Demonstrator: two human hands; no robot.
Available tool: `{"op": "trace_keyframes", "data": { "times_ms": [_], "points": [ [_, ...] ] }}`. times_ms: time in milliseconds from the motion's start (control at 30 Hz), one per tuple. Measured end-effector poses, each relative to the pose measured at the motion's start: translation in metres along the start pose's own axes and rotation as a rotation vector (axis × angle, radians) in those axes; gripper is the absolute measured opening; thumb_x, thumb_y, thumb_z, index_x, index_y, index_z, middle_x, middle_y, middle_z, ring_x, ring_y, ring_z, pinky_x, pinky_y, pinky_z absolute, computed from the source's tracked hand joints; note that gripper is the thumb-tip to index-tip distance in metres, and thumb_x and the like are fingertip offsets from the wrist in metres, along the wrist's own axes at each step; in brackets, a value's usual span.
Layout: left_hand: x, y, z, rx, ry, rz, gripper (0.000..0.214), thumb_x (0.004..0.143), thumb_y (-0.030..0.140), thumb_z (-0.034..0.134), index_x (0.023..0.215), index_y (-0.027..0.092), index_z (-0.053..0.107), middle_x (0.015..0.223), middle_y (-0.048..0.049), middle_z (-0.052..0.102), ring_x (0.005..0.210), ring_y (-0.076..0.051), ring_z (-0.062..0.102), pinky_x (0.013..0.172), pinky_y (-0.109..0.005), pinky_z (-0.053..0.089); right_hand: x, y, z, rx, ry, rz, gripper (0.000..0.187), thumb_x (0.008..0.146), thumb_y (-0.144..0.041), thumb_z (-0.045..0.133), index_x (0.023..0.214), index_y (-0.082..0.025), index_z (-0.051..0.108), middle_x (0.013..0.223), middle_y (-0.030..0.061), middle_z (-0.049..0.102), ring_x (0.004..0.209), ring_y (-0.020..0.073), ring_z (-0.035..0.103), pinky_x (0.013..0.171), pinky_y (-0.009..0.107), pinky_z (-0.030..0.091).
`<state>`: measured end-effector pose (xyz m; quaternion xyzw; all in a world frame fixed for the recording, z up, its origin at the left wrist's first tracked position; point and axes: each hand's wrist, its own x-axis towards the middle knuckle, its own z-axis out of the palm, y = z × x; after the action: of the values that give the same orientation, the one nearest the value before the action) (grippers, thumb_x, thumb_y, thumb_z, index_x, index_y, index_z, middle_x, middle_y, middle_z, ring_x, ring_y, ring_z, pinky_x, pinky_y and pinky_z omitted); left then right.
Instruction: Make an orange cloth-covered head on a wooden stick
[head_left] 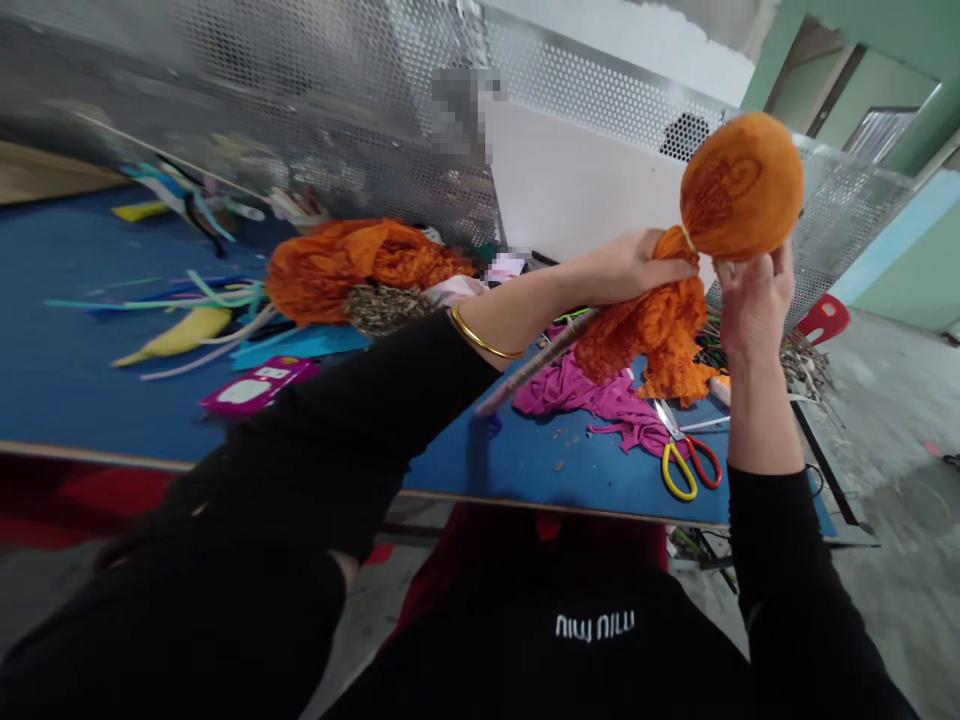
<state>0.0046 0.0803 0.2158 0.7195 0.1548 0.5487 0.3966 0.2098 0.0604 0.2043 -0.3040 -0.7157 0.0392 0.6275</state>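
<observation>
My left hand (637,268) is closed round the gathered neck of an orange cloth bundle (739,185), just under its round, ball-shaped head. My right hand (754,300) pinches the same neck from the right side, fingers pressed together. The loose orange cloth hangs down below both hands to about (652,335). A thin stick (536,362) slants down to the left from inside the cloth, above the blue table (90,370). A gold bangle (480,338) sits on my left wrist.
Scissors with yellow and red handles (686,460) lie on the table by magenta cloth (592,395). More orange cloth (352,262) is heaped behind, with coloured strips (187,300) and a pink packet (255,385) at left. A perforated metal screen (337,110) backs the table.
</observation>
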Motion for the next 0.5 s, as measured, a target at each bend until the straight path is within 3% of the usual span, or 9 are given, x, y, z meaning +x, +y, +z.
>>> {"op": "trace_keyframes", "data": {
  "times_ms": [100,233,400,500],
  "points": [
    [0.009,0.003,0.008,0.155,0.068,0.15,0.014,0.083,0.028,0.081,0.086,0.017,0.072,0.08,-0.0022,0.073,0.098,-0.028,0.073,0.098,-0.037,0.058,-0.015,-0.007,0.014,0.164,-0.104,0.135,0.083,0.093,-0.087,0.024,0.143,-0.025,0.049,0.141,0.0143,0.064,0.138,0.0262,0.063,0.107,0.052,0.06],
    [0.007,0.001,0.031,0.194,0.044,0.166,0.006,0.083,0.017,0.074,0.088,0.019,0.072,0.086,-0.0049,0.075,0.099,-0.03,0.07,0.102,-0.039,0.053,-0.022,-0.021,0.031,0.199,-0.149,0.257,0.074,0.095,-0.083,0.035,0.129,-0.022,0.058,0.135,0.0124,0.07,0.133,0.0241,0.067,0.11,0.047,0.059],
    [-0.004,0.019,0.055,0.295,0.094,-0.02,0.02,0.072,0.005,0.069,0.085,0.02,0.066,0.082,-0.0057,0.069,0.101,-0.034,0.069,0.102,-0.041,0.048,-0.004,-0.039,0.031,0.203,-0.056,0.278,0.056,0.096,-0.071,0.049,0.107,-0.02,0.07,0.12,0.0084,0.077,0.125,0.0225,0.071,0.116,0.044,0.055],
    [-0.016,0.028,0.055,0.384,-0.069,-0.152,0.011,0.073,0.011,0.067,0.074,0.019,0.059,0.068,-0.0011,0.06,0.084,-0.028,0.066,0.087,-0.036,0.049,0.002,-0.054,0.025,0.361,0.048,0.338,0.039,0.096,-0.056,0.056,0.097,-0.02,0.071,0.106,0.0065,0.078,0.114,0.0204,0.075,0.114,0.042,0.056]
  ]
}}
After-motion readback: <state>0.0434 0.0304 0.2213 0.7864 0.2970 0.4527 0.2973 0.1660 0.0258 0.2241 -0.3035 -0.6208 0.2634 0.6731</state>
